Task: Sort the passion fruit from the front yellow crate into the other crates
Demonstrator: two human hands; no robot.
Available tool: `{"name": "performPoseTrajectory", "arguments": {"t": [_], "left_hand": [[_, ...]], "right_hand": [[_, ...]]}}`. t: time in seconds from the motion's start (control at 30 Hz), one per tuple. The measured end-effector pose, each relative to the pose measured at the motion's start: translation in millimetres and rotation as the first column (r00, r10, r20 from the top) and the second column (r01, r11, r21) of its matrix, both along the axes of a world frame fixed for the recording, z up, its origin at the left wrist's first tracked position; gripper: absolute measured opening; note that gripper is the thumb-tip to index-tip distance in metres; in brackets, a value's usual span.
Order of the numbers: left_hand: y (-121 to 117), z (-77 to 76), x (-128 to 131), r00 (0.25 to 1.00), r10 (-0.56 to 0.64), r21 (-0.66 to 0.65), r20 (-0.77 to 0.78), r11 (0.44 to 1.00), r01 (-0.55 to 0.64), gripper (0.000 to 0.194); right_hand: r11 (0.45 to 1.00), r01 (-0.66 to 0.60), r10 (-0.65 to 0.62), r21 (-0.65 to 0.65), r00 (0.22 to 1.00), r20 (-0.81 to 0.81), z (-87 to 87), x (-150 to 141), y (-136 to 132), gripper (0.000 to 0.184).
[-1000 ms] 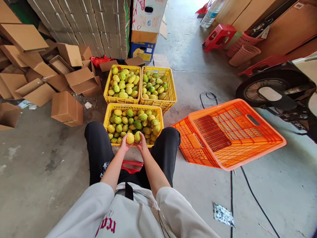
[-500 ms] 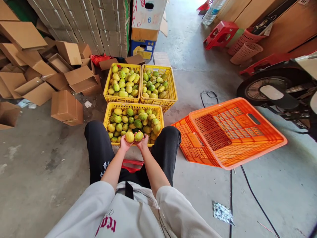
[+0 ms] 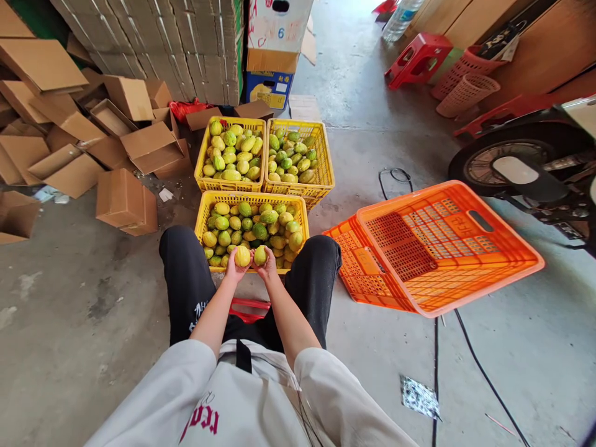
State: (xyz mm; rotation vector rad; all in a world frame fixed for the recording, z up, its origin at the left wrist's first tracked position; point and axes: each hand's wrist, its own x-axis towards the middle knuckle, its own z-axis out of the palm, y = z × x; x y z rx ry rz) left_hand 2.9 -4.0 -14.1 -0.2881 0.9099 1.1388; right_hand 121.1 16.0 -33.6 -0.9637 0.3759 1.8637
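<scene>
My left hand [image 3: 236, 269] is cupped around a yellow, faintly ribbed melon [image 3: 243, 256]. Close beside it, my right hand [image 3: 267, 268] grips a smaller-looking yellow-green melon [image 3: 260, 255]. Both hands are held together over the near rim of the front yellow crate [image 3: 203, 214], between my knees. That crate is filled with many green and yellow melons [image 3: 259, 231]. The undersides of the two held melons are hidden by my palms and fingers.
Two more yellow crates, a left one [image 3: 200, 162] and a right one [image 3: 328, 162], stand behind with melons. An orange crate [image 3: 470, 304] tilts at my right, near a motorbike wheel [image 3: 503, 162]. Cardboard boxes [image 3: 125, 202] pile up at left. Black cables [image 3: 484, 369] cross the floor.
The melon in my right hand has been turned and now looks rounder, more end-on. Both hands stay at nearly the same place; the view has shifted slightly.
</scene>
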Motion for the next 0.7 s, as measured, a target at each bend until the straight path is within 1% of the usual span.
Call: {"name": "performPoseTrajectory", "arguments": {"t": [0.23,0.37,0.43,0.5,0.6,0.7], "left_hand": [[-0.6,0.3,0.1,1.000,-0.021,-0.005,0.020,1.000,0.021,0.045],[-0.7,-0.2,-0.4,1.000,-0.016,-0.004,0.016,1.000,0.016,0.049],[-1.6,0.0,-1.0,1.000,-0.008,-0.001,0.016,1.000,0.008,0.056],[-2.8,0.3,-1.5,1.000,0.015,-0.003,0.011,1.000,-0.015,0.061],[-4.2,0.3,-1.6,0.999,0.050,-0.012,-0.008,0.999,-0.050,0.056],[-4.2,-0.3,-0.8,0.998,0.052,-0.018,-0.024,0.998,-0.053,0.052]], "right_hand": [[1.000,-0.021,0.022,-0.006,1.000,0.003,2.5,-2.0,-0.2,0.016],[1.000,0.016,-0.017,0.016,0.999,0.028,4.2,-0.5,-0.7,0.014],[0.998,0.042,-0.044,0.036,0.998,0.043,5.2,0.6,-1.3,0.018],[0.997,0.058,-0.061,0.051,0.997,0.054,5.9,1.7,-1.9,0.025],[0.995,0.076,-0.079,0.063,0.995,0.060,6.0,2.7,-2.6,0.032],[0.994,0.084,-0.088,0.069,0.994,0.062,4.8,3.0,-2.4,0.029]]}}
